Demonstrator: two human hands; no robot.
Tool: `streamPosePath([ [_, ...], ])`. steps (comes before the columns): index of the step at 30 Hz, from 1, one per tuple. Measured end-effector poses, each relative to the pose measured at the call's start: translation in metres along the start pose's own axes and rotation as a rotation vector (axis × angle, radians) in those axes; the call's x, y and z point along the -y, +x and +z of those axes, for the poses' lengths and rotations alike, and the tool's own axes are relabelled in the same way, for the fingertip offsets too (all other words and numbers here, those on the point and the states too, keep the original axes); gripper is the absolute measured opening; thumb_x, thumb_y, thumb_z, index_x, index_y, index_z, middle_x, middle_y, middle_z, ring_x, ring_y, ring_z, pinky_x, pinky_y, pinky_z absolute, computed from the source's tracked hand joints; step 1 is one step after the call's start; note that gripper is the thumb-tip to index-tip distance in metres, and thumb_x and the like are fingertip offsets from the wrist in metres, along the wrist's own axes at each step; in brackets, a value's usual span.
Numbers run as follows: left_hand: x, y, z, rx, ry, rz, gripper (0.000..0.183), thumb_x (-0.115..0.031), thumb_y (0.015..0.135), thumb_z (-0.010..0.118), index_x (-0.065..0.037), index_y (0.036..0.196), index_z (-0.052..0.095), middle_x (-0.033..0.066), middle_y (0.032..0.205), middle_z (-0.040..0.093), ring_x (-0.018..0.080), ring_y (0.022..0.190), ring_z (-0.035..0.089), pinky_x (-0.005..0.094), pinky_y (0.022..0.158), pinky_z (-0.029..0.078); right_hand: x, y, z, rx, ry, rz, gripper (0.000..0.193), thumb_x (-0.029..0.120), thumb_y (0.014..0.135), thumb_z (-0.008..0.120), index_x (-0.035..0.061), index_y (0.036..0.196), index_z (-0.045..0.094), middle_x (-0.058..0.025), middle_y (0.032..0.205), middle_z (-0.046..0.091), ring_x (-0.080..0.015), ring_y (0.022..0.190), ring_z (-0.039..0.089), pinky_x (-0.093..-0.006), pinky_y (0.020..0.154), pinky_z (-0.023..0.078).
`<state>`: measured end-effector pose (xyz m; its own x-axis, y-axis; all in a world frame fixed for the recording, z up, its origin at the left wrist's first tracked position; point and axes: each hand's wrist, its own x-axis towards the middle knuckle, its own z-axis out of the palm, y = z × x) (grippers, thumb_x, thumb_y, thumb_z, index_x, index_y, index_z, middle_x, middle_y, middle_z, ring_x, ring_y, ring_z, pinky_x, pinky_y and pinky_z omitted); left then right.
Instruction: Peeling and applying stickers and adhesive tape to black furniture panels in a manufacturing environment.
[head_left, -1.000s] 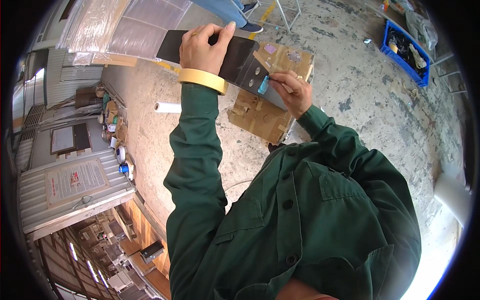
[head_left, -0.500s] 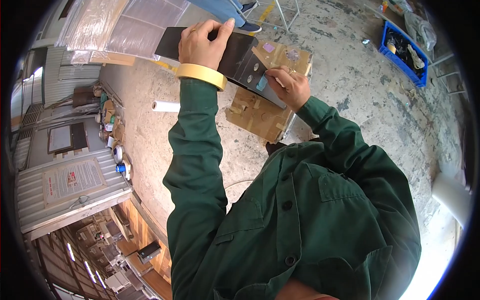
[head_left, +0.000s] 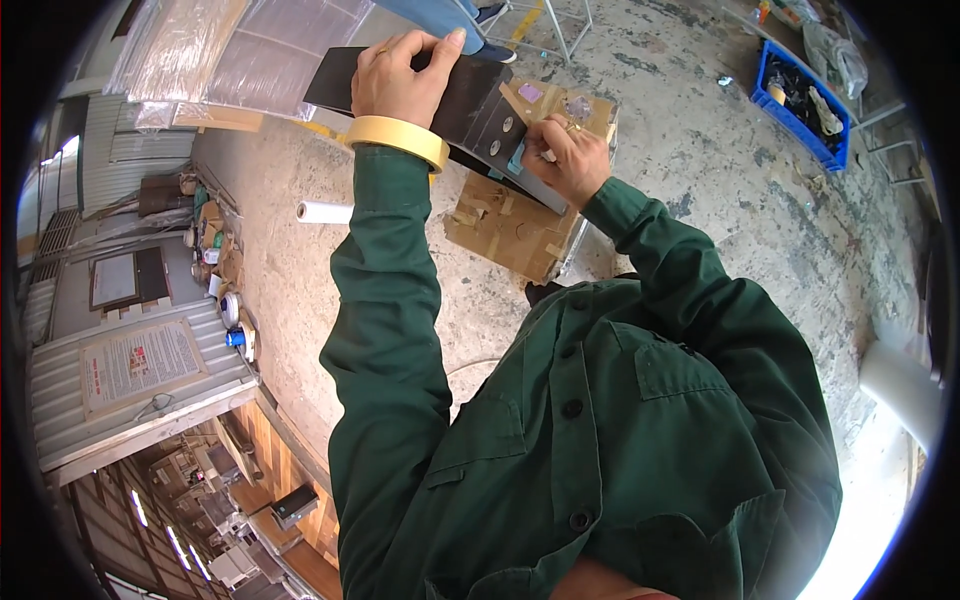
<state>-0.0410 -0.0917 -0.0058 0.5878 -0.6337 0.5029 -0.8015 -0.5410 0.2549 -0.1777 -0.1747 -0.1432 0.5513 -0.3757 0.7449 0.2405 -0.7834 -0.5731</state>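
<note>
A long black box-like piece [head_left: 470, 95], with two shiny oval spots near its end, rests over a cardboard box. My left hand [head_left: 400, 78] is closed on its upper edge, thumb toward the right. Around my left wrist hangs a roll of yellow masking tape [head_left: 398, 133]. At the grey-black end of the piece is my right hand [head_left: 567, 160], its fingers curled in and pressed close to the surface. A small light-blue piece [head_left: 516, 158] shows beside these fingertips, mostly covered by them; its kind is unclear.
Below lies a flattened-looking cardboard box [head_left: 500, 225] with tape scraps. A white roll [head_left: 325, 212] lies on the floor at left. Film-wrapped panels [head_left: 275, 50] stand far left. Another person's jeans-clad leg [head_left: 440, 18] is near the piece. A blue crate [head_left: 800, 110] sits far right.
My right hand has shifted slightly left and up, its fingers curling further and covering more of the light-blue piece. My left hand keeps its grip on the black piece.
</note>
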Motion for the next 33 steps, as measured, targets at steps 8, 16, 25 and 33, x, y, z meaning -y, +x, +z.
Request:
streamPosePath([
  [8, 0.001, 0.003, 0.002, -0.004, -0.002, 0.0, 0.038, -0.05, 0.075, 0.056, -0.013, 0.074, 0.064, 0.0063, 0.087, 0.062, 0.0277, 0.095, 0.05, 0.0388, 0.081, 0.039, -0.006, 0.003, -0.001, 0.042, 0.053, 0.048, 0.014, 0.004, 0.065, 0.059, 0.0078, 0.074, 0.048, -0.0047, 0.064, 0.051, -0.0216, 0.057, 0.056, -0.0321, 0.05, 0.045],
  [16, -0.001, 0.003, 0.0, 0.015, -0.007, -0.01, 0.037, -0.049, 0.075, 0.056, -0.013, 0.074, 0.064, 0.0073, 0.088, 0.062, 0.0274, 0.095, 0.05, 0.039, 0.081, 0.039, -0.009, 0.007, -0.007, 0.135, 0.099, 0.05, 0.014, 0.003, 0.066, 0.059, 0.0064, 0.073, 0.048, -0.0054, 0.067, 0.054, -0.0212, 0.06, 0.059, -0.0294, 0.053, 0.046],
  [25, -0.002, 0.001, -0.002, 0.011, 0.012, -0.008, 0.037, -0.049, 0.076, 0.056, -0.013, 0.074, 0.064, 0.0059, 0.086, 0.062, 0.0267, 0.094, 0.05, 0.0387, 0.081, 0.039, -0.011, 0.005, -0.011, 0.214, 0.135, 0.072, 0.014, 0.004, 0.066, 0.06, 0.0065, 0.074, 0.048, -0.0058, 0.068, 0.054, -0.0222, 0.063, 0.058, -0.0302, 0.055, 0.046],
  [33, -0.001, 0.0, -0.002, -0.001, 0.015, 0.015, 0.037, -0.048, 0.076, 0.056, -0.012, 0.073, 0.063, 0.0046, 0.085, 0.062, 0.0265, 0.093, 0.051, 0.0384, 0.081, 0.039, -0.005, -0.011, -0.014, 0.008, 0.361, 0.306, 0.013, 0.001, 0.07, 0.062, 0.0025, 0.081, 0.056, -0.0073, 0.076, 0.058, -0.0191, 0.068, 0.06, -0.0253, 0.063, 0.047],
])
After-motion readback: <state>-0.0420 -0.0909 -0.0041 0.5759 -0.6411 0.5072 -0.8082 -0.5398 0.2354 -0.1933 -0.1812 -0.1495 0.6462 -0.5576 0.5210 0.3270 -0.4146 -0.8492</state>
